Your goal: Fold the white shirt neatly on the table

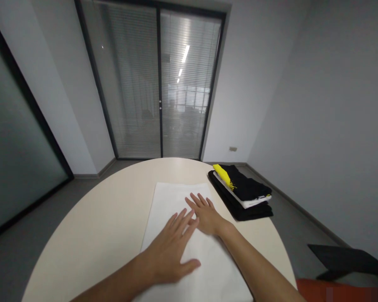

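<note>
Cloth, plain white and matte, lies flat on the round table. It makes a long four-sided shape, narrower toward the table's far edge and wider toward the near one, where the bottom of the view cuts part of it off. Its far side and its left side run fairly straight, and the surface looks smooth, with only faint unevenness; no print or pattern shows on it.

Left hand is spread open over the middle of the cloth, palm down, thumb pointing out to the right, gripping nothing. Right hand is also open and palm down, fingers apart, over the cloth's right side a little nearer the far edge, with nothing in its grasp. The left fingertips overlap the right hand in the view; whether they touch, I cannot tell.

Beside the cloth, toward the table's far right edge, sits a stack of folded clothes: black, with a bright yellow patch at its left and a white layer between dark ones.
</note>
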Tool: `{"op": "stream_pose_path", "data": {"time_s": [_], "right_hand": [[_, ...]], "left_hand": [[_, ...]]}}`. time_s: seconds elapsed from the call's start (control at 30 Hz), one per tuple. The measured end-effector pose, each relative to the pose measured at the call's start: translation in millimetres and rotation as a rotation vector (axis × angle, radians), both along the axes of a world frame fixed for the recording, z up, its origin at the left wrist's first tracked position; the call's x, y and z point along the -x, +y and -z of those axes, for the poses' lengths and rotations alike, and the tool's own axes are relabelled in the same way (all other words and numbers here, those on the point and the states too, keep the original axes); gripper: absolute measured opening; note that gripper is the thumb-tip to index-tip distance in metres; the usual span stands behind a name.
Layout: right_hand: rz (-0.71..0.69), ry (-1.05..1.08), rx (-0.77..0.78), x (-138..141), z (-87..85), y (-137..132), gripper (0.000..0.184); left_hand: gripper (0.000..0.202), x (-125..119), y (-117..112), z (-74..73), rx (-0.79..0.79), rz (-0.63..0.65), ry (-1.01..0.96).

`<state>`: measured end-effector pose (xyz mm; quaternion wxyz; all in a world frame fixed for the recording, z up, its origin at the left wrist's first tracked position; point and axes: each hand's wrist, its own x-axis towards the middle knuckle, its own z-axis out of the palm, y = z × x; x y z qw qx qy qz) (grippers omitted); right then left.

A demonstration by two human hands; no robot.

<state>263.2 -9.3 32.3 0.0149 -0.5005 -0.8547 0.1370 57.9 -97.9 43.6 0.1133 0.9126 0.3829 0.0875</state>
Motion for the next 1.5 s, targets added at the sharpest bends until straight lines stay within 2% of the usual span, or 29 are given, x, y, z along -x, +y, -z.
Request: {"op": "stream_pose_path", "data": {"time_s": [0.07, 0.27, 0.47, 0.6, 0.73, 0.83, 0.93, 1.03, 1.13, 1.2, 1.3, 1.5], "right_hand": [[0.015, 0.015, -0.030, 0, 2.6, 9, 0.076], [0.012, 0.110, -0.066, -2, 3.2, 25, 0.080], [0.026, 0.023, -0.093, -9, -21.9, -4, 0.060], [0.042, 0.000, -0.025, -15, -30.5, -21, 0.059], [-0.004, 0.047, -0.006, -19, -15.4, -10, 0.062], [0.002, 0.085, -0.064, -18, -1.9, 6, 0.059], [0.041, 0.091, -0.203, -11, 0.8, 15, 0.050], [0.133, 0.084, -0.289, 2, -5.3, 8, 0.045], [0.148, 0.181, -0.271, 21, -9.0, -13, 0.052], [0.117, 0.234, -0.251, 33, -6.5, -27, 0.055], [0.093, 0.195, -0.207, 43, 2.0, -36, 0.056], [0.111, 0.147, -0.173, 38, 13.0, -29, 0.054]], "left_hand": [[0.094, -5, -8, -3.7, 0.074, 0.041, 0.015], [0.100, -11, -6, -3.8, 0.178, -0.023, 0.115], [0.107, -12, -1, -2.7, 0.205, -0.034, 0.106], [0.106, -9, 8, -3.9, 0.211, -0.039, 0.105], [0.107, -7, 26, -5.9, 0.178, -0.096, 0.116], [0.106, -8, 35, -4.7, 0.094, -0.271, 0.125], [0.089, -11, 37, 4.4, -0.044, -0.399, 0.084], [0.075, -11, 36, 18.8, -0.090, -0.439, 0.044], [0.062, -8, 38, 28.9, -0.116, -0.475, 0.032], [0.053, -6, 40, 31.1, -0.133, -0.485, 0.036], [0.052, -4, 43, 30.8, -0.124, -0.489, 0.039], [0.056, 2, 45, 30.6, -0.081, -0.476, 0.052]]}}
